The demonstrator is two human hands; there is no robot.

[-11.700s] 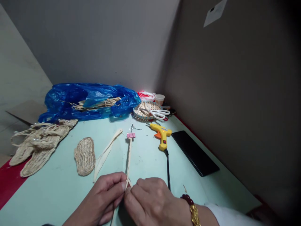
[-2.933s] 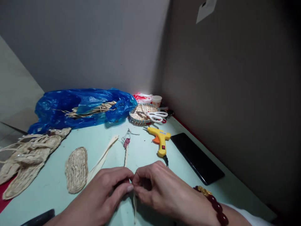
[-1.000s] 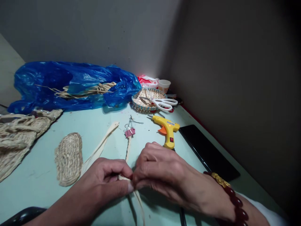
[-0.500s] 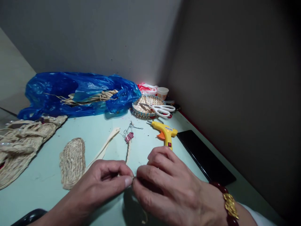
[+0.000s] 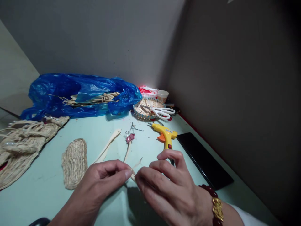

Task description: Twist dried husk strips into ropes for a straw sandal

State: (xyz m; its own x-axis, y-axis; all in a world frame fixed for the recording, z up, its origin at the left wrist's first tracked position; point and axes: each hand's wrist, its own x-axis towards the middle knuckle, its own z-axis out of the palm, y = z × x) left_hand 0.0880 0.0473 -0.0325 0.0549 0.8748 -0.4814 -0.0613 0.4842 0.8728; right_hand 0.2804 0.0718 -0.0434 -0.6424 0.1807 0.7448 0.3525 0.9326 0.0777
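Note:
Between my two hands runs a thin pale straw braid (image 5: 126, 153), its far end caught in a dark red binder clip (image 5: 130, 138). My left hand (image 5: 107, 180) pinches the braid between thumb and forefinger. Close beside it, my right hand (image 5: 166, 185) grips the strands with thumb and forefinger, its other fingers curled above. A short loose strand end (image 5: 138, 163) sticks up where the hands meet. Flat pale straw strips (image 5: 109, 144) lie just beyond my left hand, and a woven straw sole (image 5: 74, 163) rests to its left.
A yellow glue gun (image 5: 166, 135) lies past my right hand, with a black phone-like slab (image 5: 207, 160) to its right. White-handled scissors (image 5: 163, 112) rest on a shallow woven basket (image 5: 141, 116) near a paper cup (image 5: 162, 95). A blue plastic bag (image 5: 51, 91) holds straw; woven straw pieces (image 5: 28, 144) lie left.
My hands have drawn slightly apart, showing a bit of the strands between them. A loose strand end now sticks up there. The view has shifted a little.

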